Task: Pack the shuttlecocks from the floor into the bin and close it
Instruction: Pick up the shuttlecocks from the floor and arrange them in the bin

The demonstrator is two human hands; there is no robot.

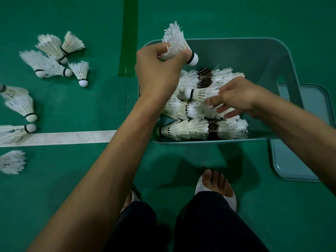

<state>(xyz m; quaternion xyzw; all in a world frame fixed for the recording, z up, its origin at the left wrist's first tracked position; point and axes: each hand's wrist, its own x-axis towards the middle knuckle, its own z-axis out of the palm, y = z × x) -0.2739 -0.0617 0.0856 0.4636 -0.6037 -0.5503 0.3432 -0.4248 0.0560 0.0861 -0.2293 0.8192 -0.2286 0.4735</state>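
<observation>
Packing is judged part done: frayed white feather shuttlecocks with rounded cork tips are left scattered on the green floor. Another shuttlecock is clamped by its skirt in the left hand above the grey-blue plastic bin; release onto the packed heap is called for next. The right hand is spread, fingers straight, upon that heap. The flat matching lid lies just beside the bin.

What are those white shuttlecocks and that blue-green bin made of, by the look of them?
The shuttlecock held in the left hand looks like real feathers: ragged, frayed white vanes with thin quills. Its rounded base is smooth matte white, probably covered cork or foam; I cannot tell which. The bin looks like moulded plastic: smooth, dull teal walls, rounded corners, a cut-out handle.
</observation>
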